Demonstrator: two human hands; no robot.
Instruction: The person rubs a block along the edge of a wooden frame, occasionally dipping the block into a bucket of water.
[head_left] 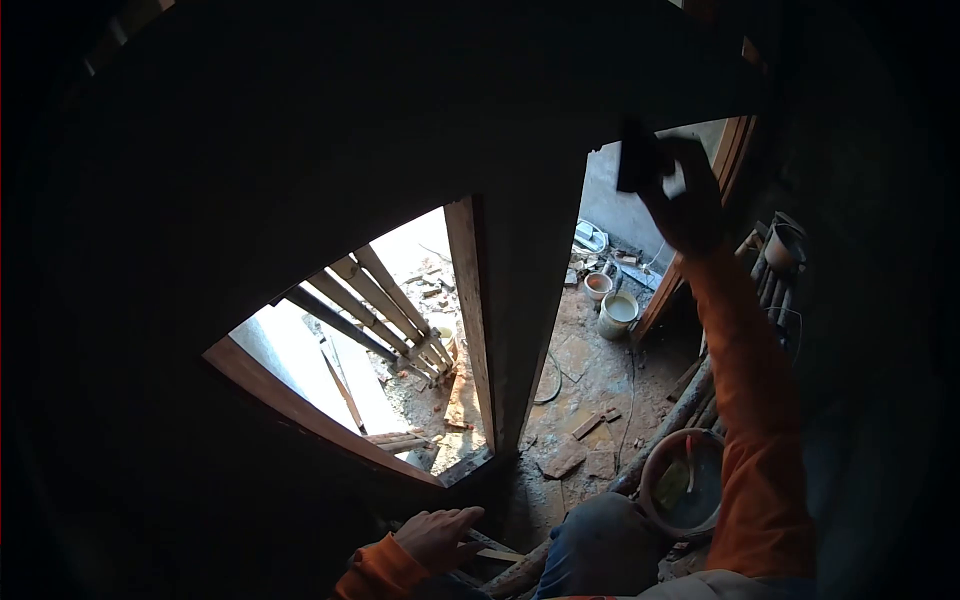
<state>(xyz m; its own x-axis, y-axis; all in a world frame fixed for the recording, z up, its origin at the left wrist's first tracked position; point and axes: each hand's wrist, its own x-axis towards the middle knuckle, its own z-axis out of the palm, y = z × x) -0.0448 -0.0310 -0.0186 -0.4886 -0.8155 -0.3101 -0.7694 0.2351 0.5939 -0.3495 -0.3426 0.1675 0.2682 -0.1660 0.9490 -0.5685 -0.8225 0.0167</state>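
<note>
My right hand [690,200] is raised high at the upper right, its fingers closed round a dark, blocky tool [638,158] seen only in silhouette. That tool overlaps the lower edge of the dark wall [540,160] in this view, close to the doorway. Low in the view, my left hand [438,538] holds nothing, with its fingers stretched out to the right and the thumb apart. It is nearest to the wooden poles [515,572] below the window frame [330,415]. Beside my right forearm and my knee sits a round basin [655,490] with a wet, murky inside.
Through the doorway, a bucket of pale liquid [619,312] and a smaller pot [598,285] stand on the dirty floor [575,365]. Broken slabs [562,462] lie below. Another bucket [785,248] rests by poles at the right. Bamboo poles [375,300] show through the window.
</note>
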